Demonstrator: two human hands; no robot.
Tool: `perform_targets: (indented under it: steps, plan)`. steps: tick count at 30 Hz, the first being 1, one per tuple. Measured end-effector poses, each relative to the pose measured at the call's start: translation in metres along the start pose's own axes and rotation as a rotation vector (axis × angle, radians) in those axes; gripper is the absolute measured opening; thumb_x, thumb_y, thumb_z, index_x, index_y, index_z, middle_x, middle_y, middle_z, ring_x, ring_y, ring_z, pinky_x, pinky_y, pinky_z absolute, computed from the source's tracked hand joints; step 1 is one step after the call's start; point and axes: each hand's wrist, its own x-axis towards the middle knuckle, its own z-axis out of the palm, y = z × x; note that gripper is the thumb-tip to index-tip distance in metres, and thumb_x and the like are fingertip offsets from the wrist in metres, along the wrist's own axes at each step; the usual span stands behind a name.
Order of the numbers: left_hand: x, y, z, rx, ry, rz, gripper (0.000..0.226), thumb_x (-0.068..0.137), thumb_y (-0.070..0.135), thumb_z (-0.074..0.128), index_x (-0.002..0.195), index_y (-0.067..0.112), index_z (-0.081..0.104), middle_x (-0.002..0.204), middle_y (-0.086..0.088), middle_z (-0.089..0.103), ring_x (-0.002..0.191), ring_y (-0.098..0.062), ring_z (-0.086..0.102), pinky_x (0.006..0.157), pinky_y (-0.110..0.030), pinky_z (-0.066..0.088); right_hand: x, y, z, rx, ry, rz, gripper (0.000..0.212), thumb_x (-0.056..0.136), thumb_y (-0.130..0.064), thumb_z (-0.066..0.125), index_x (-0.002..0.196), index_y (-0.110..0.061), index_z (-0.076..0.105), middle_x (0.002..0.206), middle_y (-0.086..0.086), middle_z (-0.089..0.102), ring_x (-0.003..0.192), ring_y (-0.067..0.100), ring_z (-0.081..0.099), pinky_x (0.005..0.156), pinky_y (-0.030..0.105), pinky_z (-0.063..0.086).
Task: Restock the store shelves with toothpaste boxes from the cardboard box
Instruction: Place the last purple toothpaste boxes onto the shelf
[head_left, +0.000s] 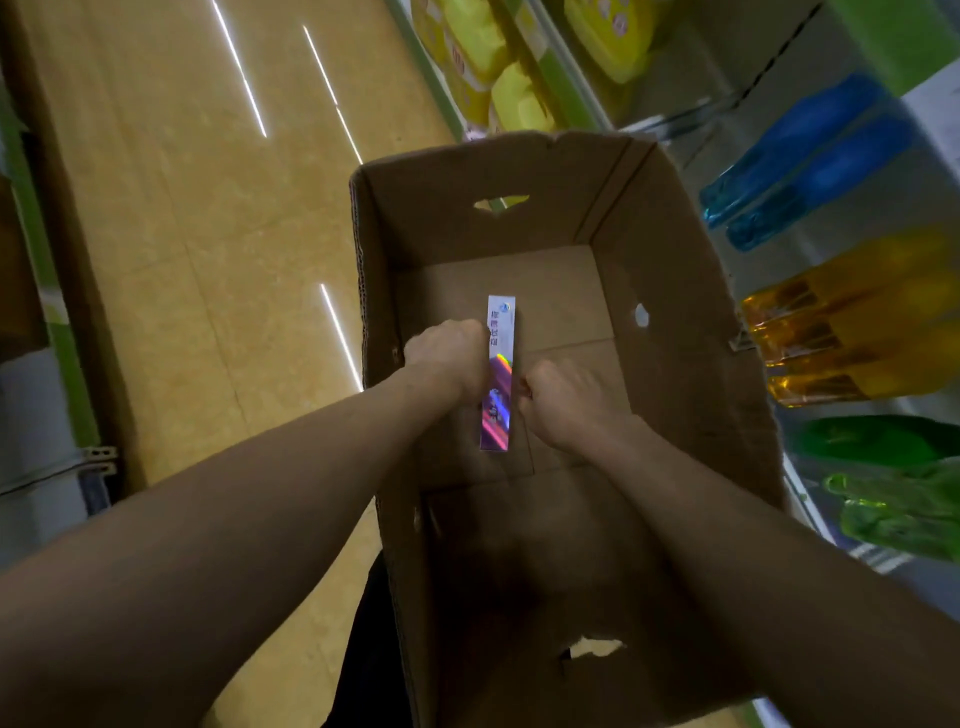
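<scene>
A single toothpaste box (500, 332), white at its far end and shiny purple at its near end, lies inside the open cardboard box (691, 332). Both my arms reach down into the cardboard box. My left hand (449, 358) has its fingers curled around the left side of the toothpaste box. My right hand (563, 402) is a curled fist just right of the toothpaste box's near end; whether it touches the box is hidden. No other toothpaste box shows on the bare cardboard floor.
Shelves (810, 483) run along the right with blue bottles (810, 156), amber bottles (852, 332) and green bottles (893, 483). Yellow packs (488, 62) fill shelves at the top. Tan aisle floor (182, 234) stretches left, bordered by another shelf unit (41, 322).
</scene>
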Motion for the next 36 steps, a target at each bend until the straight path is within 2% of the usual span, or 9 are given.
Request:
perform_targets:
  steps: [5, 9, 14, 20, 25, 28, 31, 36]
  plan:
    - [0.024, -0.005, 0.011, 0.05, -0.053, 0.055, 0.032, 0.088, 0.035, 0.061, 0.116, 0.021, 0.057, 0.119, -0.005, 0.059, 0.107, -0.028, 0.057, 0.077, -0.031, 0.042, 0.023, -0.007, 0.024, 0.096, -0.015, 0.086, 0.032, 0.095, -0.029, 0.048, 0.121, -0.011, 0.053, 0.118, 0.014, 0.059, 0.106, 0.034, 0.058, 0.072, 0.031, 0.038]
    - [0.037, -0.006, 0.015, 0.11, -0.051, 0.107, 0.035, 0.088, 0.032, 0.062, 0.12, 0.021, 0.056, 0.122, -0.005, 0.056, 0.107, -0.028, 0.057, 0.077, -0.032, 0.042, 0.041, -0.009, 0.039, 0.18, -0.048, 0.158, 0.04, 0.093, -0.033, 0.053, 0.128, -0.014, 0.048, 0.124, 0.012, 0.056, 0.11, 0.032, 0.056, 0.074, 0.029, 0.037]
    - [0.047, -0.009, 0.02, 0.173, -0.034, 0.151, 0.037, 0.088, 0.029, 0.062, 0.123, 0.02, 0.054, 0.123, -0.008, 0.052, 0.108, -0.028, 0.055, 0.076, -0.033, 0.037, 0.056, -0.016, 0.047, 0.213, -0.077, 0.225, 0.049, 0.093, -0.039, 0.055, 0.132, -0.012, 0.044, 0.13, 0.013, 0.052, 0.118, 0.031, 0.052, 0.088, 0.035, 0.043]
    - [0.053, -0.021, 0.026, 0.16, -0.032, 0.145, 0.039, 0.09, 0.03, 0.058, 0.127, 0.022, 0.051, 0.126, -0.008, 0.051, 0.112, -0.03, 0.054, 0.075, -0.032, 0.031, 0.078, -0.02, 0.063, 0.24, -0.082, 0.284, 0.048, 0.091, -0.042, 0.054, 0.127, -0.011, 0.05, 0.125, 0.013, 0.053, 0.111, 0.032, 0.056, 0.076, 0.031, 0.039]
    - [0.051, -0.021, 0.031, 0.161, -0.035, 0.146, 0.041, 0.091, 0.025, 0.056, 0.13, 0.019, 0.049, 0.128, -0.009, 0.049, 0.114, -0.031, 0.053, 0.083, -0.034, 0.038, 0.089, -0.015, 0.076, 0.347, -0.04, 0.385, 0.039, 0.089, -0.034, 0.054, 0.121, -0.013, 0.052, 0.12, 0.008, 0.056, 0.106, 0.032, 0.058, 0.074, 0.032, 0.04]
    - [0.051, -0.019, 0.031, 0.169, -0.037, 0.149, 0.043, 0.091, 0.03, 0.056, 0.132, 0.019, 0.048, 0.128, -0.01, 0.048, 0.113, -0.031, 0.053, 0.079, -0.033, 0.036, 0.088, -0.011, 0.077, 0.261, -0.062, 0.38, 0.037, 0.093, -0.029, 0.05, 0.126, -0.011, 0.05, 0.125, 0.011, 0.051, 0.112, 0.033, 0.055, 0.077, 0.034, 0.04]
    - [0.049, -0.018, 0.029, 0.189, -0.032, 0.145, 0.046, 0.091, 0.03, 0.057, 0.135, 0.02, 0.045, 0.128, -0.01, 0.047, 0.111, -0.028, 0.052, 0.085, -0.035, 0.042, 0.08, -0.003, 0.07, 0.222, -0.063, 0.39, 0.039, 0.095, -0.03, 0.05, 0.126, -0.007, 0.047, 0.124, 0.013, 0.055, 0.113, 0.033, 0.055, 0.074, 0.03, 0.035]
    - [0.039, -0.007, 0.014, 0.199, 0.037, 0.17, 0.043, 0.091, 0.026, 0.057, 0.132, 0.019, 0.047, 0.128, -0.01, 0.044, 0.117, -0.027, 0.045, 0.086, -0.036, 0.041, 0.056, 0.013, 0.047, 0.128, -0.061, 0.345, 0.039, 0.088, -0.037, 0.058, 0.121, -0.016, 0.053, 0.118, 0.008, 0.062, 0.106, 0.029, 0.06, 0.071, 0.027, 0.035]
